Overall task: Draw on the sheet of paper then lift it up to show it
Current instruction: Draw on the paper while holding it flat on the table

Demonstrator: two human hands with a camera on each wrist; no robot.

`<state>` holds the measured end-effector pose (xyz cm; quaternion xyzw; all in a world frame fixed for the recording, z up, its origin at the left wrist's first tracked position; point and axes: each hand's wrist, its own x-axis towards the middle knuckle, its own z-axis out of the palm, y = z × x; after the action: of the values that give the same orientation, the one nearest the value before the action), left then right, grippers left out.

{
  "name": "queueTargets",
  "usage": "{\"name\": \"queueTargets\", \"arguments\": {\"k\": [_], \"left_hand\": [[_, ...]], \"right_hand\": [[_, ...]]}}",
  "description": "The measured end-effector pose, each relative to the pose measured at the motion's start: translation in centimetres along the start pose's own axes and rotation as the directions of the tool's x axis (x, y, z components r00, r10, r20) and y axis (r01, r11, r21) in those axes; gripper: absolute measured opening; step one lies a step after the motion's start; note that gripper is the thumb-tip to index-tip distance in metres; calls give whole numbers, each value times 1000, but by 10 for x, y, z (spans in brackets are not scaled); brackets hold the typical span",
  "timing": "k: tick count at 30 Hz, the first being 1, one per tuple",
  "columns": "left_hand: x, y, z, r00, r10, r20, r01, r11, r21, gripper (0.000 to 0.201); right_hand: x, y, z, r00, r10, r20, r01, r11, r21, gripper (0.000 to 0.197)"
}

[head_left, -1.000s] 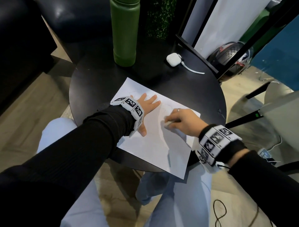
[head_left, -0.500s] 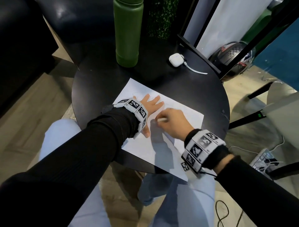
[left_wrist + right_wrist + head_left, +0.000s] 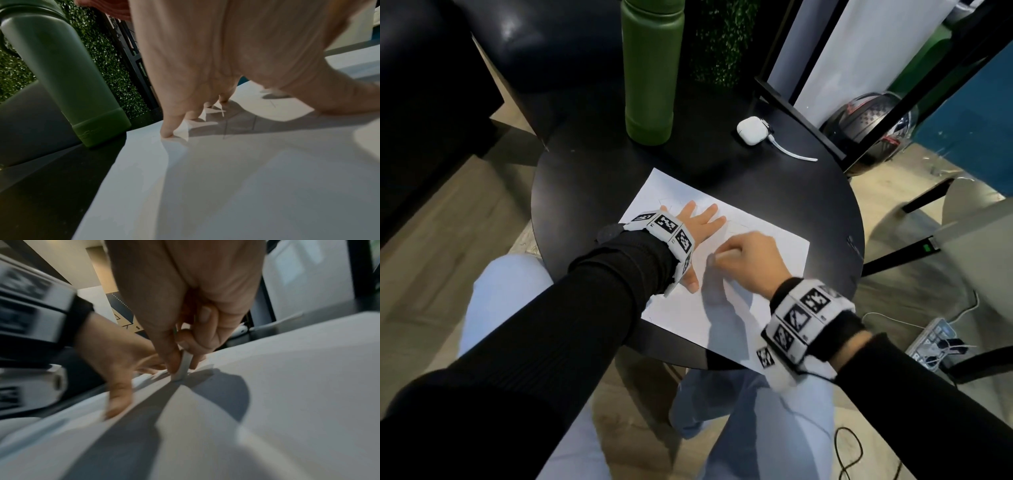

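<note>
A: Which step is in hand?

B: By my reading, the drawing is going on and the lift is not yet begun. The sheet of paper (image 3: 726,274) is lying flat on the round black tabletop (image 3: 592,178), reaching from the middle out over the near edge, with its near right corner hanging past the rim. The left hand (image 3: 697,233) is pressing it down near the sheet's left edge, fingers (image 3: 170,128) straight and spread, released and grasping nothing.

A: And the other hand?

B: The right hand (image 3: 750,263) is working mid-sheet, its fingers (image 3: 172,356) pinching a short white drawing tool (image 3: 184,366) with the tip touching the paper. Whether it is chalk, crayon or a pencil I cannot tell. Faint lines are showing near the left hand.

A: What is the next move calling for?

B: Probably finishing the lines while the left hand is holding the sheet steady. The lift will then be needing the tool put aside and both hands taking opposite edges; the overhanging corner looks the easiest purchase.

A: And around it?

B: A dark leather seat (image 3: 431,68) is standing beyond the far left edge, a helmet (image 3: 873,126) is lying on the floor to the right. A green bottle (image 3: 650,72) is standing at the far edge, a white earbud case (image 3: 751,131) with its cable at the far right.
</note>
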<state>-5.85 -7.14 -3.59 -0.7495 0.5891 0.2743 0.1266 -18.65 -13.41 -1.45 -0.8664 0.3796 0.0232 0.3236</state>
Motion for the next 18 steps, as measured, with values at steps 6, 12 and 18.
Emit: {"name": "queueTargets", "arguments": {"k": [6, 12, 18], "left_hand": [[-4, 13, -3, 998, -57, -13, 56, 998, -17, 122], [0, 10, 3, 998, -58, -30, 57, 998, -31, 128], [6, 11, 8, 994, -104, -40, 104, 995, -3, 132]], "right_hand": [[-3, -8, 13, 999, 23, -26, -23, 999, 25, 14], [12, -4, -5, 982, 160, -101, -142, 975, 170, 11], [-4, -10, 10, 987, 141, 71, -151, 977, 149, 12]]}}
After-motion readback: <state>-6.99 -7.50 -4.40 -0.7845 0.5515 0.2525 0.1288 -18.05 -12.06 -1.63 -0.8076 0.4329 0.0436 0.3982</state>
